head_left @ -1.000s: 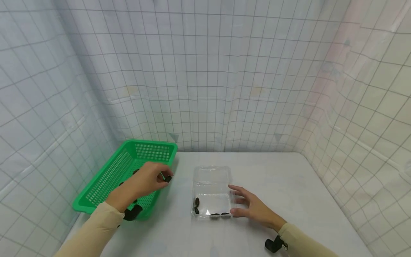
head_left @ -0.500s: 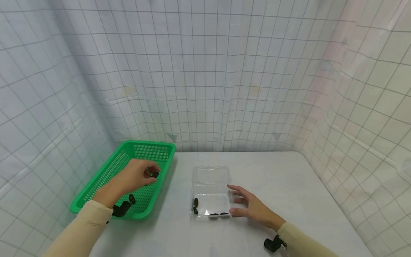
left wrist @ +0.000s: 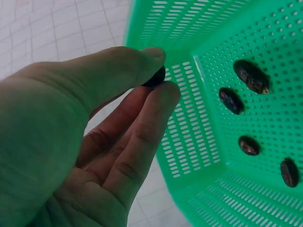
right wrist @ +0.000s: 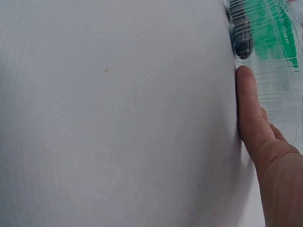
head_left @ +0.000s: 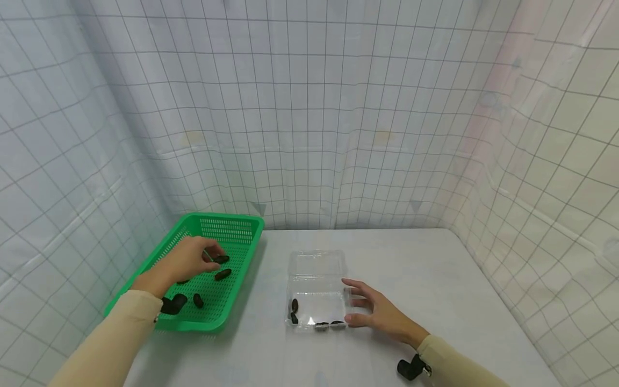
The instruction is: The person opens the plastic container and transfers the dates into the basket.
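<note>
My left hand (head_left: pixel 188 260) is over the green basket (head_left: pixel 193 325), pinching a dark brown date (left wrist: pixel 157 78) between thumb and fingertips. Fingers and thumb cover most of that date in the left wrist view. Several wrinkled dates lie apart on the basket floor, one a large date (left wrist: pixel 251 76) and another a smaller date (left wrist: pixel 248 145). To the right, a lidded clear plastic box (head_left: pixel 316 285) stands with its lid folded back, dates (head_left: pixel 294 305) along its left and near sides. My right hand (head_left: pixel 379 312) rests its fingers and thumb along the box's right side.
The basket and box stand on a white table (head_left: pixel 411 263), the basket at the left. Grid-patterned white curtains (head_left: pixel 309 134) close off the back and both sides. A black wrist camera (head_left: pixel 411 368) sits at my right wrist.
My left hand has moved left from the basket's right rim to over its inside, still pinching a date. More dates on the basket floor show now. My right hand stays at the box.
</note>
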Action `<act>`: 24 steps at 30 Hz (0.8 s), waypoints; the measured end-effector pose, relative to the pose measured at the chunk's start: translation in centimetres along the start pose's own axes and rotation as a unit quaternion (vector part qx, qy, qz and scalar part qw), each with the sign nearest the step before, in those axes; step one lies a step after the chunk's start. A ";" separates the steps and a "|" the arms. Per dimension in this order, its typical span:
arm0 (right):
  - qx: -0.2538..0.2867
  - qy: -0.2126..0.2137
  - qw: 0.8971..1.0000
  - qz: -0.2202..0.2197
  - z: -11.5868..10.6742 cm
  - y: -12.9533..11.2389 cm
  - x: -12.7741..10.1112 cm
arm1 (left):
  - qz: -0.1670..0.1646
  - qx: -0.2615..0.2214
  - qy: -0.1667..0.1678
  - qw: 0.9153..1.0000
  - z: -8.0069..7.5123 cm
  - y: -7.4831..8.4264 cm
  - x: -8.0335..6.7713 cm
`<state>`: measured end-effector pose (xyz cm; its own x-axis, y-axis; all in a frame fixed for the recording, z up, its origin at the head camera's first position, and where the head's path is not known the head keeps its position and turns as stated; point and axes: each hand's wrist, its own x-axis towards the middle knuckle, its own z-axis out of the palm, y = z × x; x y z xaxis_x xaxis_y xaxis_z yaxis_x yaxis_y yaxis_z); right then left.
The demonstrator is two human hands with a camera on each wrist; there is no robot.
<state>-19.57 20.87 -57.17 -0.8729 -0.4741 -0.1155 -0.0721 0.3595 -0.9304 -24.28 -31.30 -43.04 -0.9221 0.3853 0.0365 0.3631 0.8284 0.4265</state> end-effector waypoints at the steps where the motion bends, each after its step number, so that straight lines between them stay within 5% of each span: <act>1: -0.001 0.001 1.000 0.000 0.0 0.0 0.0 | 0.000 0.004 -0.001 1.000 0.0 -0.2 0.1; 7: -0.001 0.001 1.000 0.002 -0.1 0.1 -0.1 | 0.007 0.013 -0.011 1.000 0.1 -2.2 0.7; 11: -0.001 0.000 1.000 0.001 0.0 0.2 -0.2 | 0.023 0.014 -0.007 1.000 0.8 -4.7 1.3; 15: -0.002 -0.002 1.000 -0.003 0.0 0.2 -0.3 | 0.005 0.033 -0.022 0.999 1.7 -7.5 2.0; 18: -0.003 -0.004 1.000 -0.006 0.0 0.2 -0.3 | -0.038 0.046 -0.045 0.997 1.2 -6.3 1.8; 22: -0.006 -0.003 1.000 -0.005 0.0 0.3 -0.1 | -0.061 0.048 -0.050 0.996 0.1 -2.7 0.8; 24: -0.009 0.000 1.000 -0.005 -0.1 0.3 0.0 | -0.056 0.048 -0.044 0.996 0.2 -2.2 0.7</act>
<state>-19.59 21.05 -57.42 -0.8725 -0.4768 -0.1066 -0.0891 0.3698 -0.9248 -25.70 -32.72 -44.14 -0.9438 0.3189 -0.0870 0.2740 0.9019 0.3340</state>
